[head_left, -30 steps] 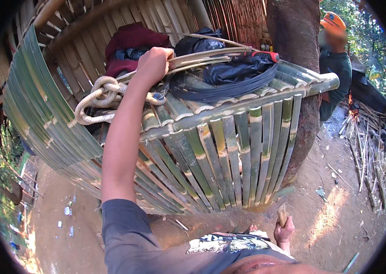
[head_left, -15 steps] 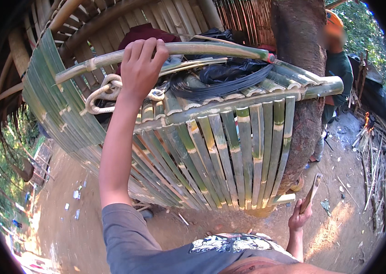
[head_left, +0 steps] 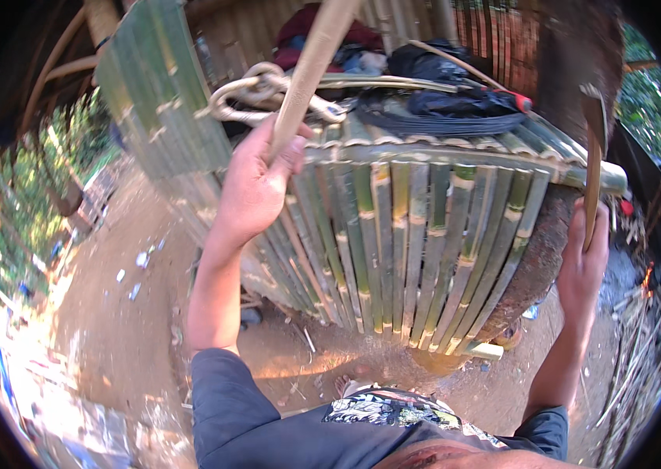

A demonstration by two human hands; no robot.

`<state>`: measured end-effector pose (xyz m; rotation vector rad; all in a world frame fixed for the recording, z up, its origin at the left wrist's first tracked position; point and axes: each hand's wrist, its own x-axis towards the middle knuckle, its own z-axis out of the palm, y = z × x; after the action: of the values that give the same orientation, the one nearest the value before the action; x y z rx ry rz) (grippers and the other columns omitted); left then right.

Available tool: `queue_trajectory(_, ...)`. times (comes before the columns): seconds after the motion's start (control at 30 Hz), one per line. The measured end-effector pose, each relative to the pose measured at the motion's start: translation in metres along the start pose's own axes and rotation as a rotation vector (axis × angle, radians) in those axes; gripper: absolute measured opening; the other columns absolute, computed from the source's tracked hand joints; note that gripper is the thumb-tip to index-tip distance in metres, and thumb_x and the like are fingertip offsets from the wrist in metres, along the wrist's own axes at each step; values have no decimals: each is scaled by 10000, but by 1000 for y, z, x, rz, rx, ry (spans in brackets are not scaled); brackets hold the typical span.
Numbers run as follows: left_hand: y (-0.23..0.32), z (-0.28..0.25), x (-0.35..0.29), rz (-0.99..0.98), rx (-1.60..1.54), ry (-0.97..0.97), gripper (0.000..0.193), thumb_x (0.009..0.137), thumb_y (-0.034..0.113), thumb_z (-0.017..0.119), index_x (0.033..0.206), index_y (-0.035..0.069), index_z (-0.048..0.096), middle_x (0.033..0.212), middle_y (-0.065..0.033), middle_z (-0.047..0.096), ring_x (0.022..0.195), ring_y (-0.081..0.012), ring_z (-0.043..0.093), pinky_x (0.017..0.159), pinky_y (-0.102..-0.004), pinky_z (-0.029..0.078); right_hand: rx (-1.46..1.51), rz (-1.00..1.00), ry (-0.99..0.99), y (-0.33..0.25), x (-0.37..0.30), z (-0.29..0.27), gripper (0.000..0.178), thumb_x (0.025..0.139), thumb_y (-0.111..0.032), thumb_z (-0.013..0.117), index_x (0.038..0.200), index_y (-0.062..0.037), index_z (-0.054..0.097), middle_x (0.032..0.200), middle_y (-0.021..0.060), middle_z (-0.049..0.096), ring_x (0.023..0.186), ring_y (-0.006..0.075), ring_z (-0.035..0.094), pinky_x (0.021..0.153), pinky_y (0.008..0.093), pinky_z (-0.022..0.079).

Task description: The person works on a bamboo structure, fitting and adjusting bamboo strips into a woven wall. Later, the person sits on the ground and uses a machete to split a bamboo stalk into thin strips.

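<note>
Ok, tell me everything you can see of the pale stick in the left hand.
The pale stick is long, tan and fairly smooth-looking, apparently bamboo or wood. The left hand grips it near its lower end, thumb along one side. From there it slants up and to the right, widening slightly in view, until the picture's upper edge cuts it off, so its far end is hidden. It crosses in front of the knotted rope; whether they touch cannot be told.

Room is open between pole (head_left: 313, 69) and tool (head_left: 594, 164); bamboo slats (head_left: 416, 250) block ahead.
</note>
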<state>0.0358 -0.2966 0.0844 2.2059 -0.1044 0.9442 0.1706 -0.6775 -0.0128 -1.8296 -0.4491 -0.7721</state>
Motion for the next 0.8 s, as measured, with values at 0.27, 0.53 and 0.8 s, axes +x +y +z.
queue_trajectory(0.27,-3,-15,-72,-385,-829,7,209,1067,168,579,1182,-6,598,809,9,471,647,-72,432,586,-226,369,-336,-361,-244,-77,92,67,422,1004,-372,662,1254,-40,587,1084,236,689,1023,446,662,847,495,505)
queue_trajectory(0.53,-17,-30,-99,-431,-1025,96,489,1129,411,360,1214,-20,573,828,-11,467,668,-111,461,633,-268,397,-547,-555,-377,-105,125,155,541,958,-472,675,1277,-38,621,1101,222,708,1058,425,665,888,517,519)
queue_trajectory(0.8,-35,-20,-132,-370,-1158,313,525,1085,527,446,1210,28,549,904,-30,500,784,-162,515,772,-329,444,-688,-520,-508,-90,152,217,514,943,-485,689,1230,-59,672,1105,211,727,1082,413,672,892,523,535)
